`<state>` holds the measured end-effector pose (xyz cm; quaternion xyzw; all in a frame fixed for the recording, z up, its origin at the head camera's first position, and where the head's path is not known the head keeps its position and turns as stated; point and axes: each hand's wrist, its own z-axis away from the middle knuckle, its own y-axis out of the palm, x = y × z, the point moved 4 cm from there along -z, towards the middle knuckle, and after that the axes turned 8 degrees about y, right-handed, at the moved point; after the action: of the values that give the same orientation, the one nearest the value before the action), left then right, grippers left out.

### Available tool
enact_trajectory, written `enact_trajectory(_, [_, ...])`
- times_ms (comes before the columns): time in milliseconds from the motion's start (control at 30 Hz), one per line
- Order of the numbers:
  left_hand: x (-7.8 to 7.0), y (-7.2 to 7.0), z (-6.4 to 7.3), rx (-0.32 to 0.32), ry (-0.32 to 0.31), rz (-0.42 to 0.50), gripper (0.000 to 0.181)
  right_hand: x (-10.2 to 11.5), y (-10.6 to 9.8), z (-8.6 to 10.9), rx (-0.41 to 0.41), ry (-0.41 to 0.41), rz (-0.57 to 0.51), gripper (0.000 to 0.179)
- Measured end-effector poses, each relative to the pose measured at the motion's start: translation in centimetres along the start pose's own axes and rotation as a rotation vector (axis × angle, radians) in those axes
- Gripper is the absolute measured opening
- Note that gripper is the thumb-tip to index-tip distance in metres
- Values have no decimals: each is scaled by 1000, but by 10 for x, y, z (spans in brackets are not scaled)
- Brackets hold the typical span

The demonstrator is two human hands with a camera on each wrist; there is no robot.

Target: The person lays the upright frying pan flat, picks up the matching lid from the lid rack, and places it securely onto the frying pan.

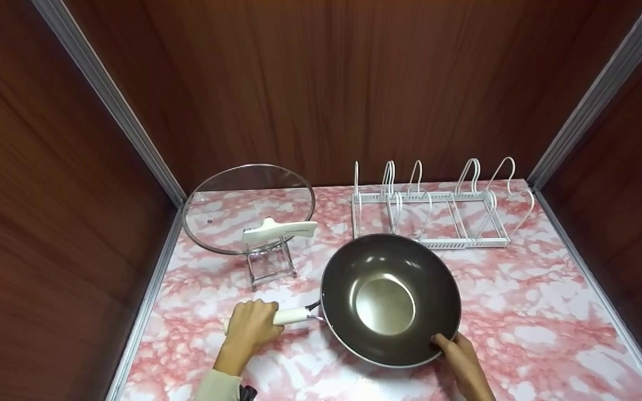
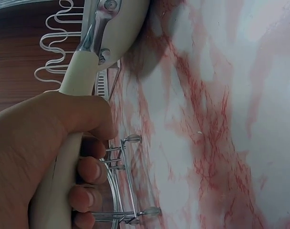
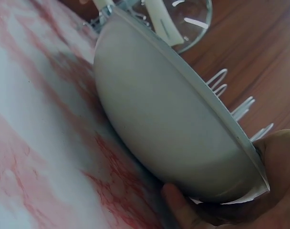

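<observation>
A wok [image 1: 385, 301] with a dark inside and a pale outer wall [image 3: 154, 109] is held between both hands, low over the marbled table. Curled around its cream handle [image 2: 78, 74] is my left hand [image 1: 254, 324], with the thumb along the near side. My right hand [image 1: 459, 356] pinches the rim at the near right, thumb inside the bowl and fingers underneath. In the right wrist view a fingertip [image 3: 172, 193] presses against the outer wall.
A glass lid [image 1: 248, 209] with a cream handle [image 1: 279, 230] leans upright in a small wire stand [image 1: 271, 267] at the back left. Behind the wok stands a white wire rack [image 1: 438, 244] with several looped dividers. Wood-grain panels enclose the marbled table [image 1: 533, 317].
</observation>
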<state>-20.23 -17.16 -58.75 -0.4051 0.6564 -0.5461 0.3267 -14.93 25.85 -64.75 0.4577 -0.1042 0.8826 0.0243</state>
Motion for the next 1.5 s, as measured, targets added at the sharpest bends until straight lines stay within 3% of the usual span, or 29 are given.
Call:
enact_trajectory(467, [-1, -4, -1, 39, 0, 83, 37, 12, -7, -1, -44, -56, 165, 57])
enact_trajectory(667, [0, -6, -3, 89, -31, 183, 38, 18, -12, -1, -86, -86, 180, 54])
enact_trajectory(967, [3, -10, -5, 79, -55, 243, 42, 24, -21, 0, -171, -91, 155, 37])
enact_trajectory(1200, [10, -13, -6, 80, -93, 294, 42, 33, -32, 3, -329, -171, 307, 25])
enact_trajectory(1333, [15, -17, -6, 36, -100, 293, 38, 36, -34, 5, -447, -235, 406, 25])
enact_trajectory(1500, [24, -22, -5, -15, -153, 322, 26, 43, -35, 7, -563, -306, 428, 23])
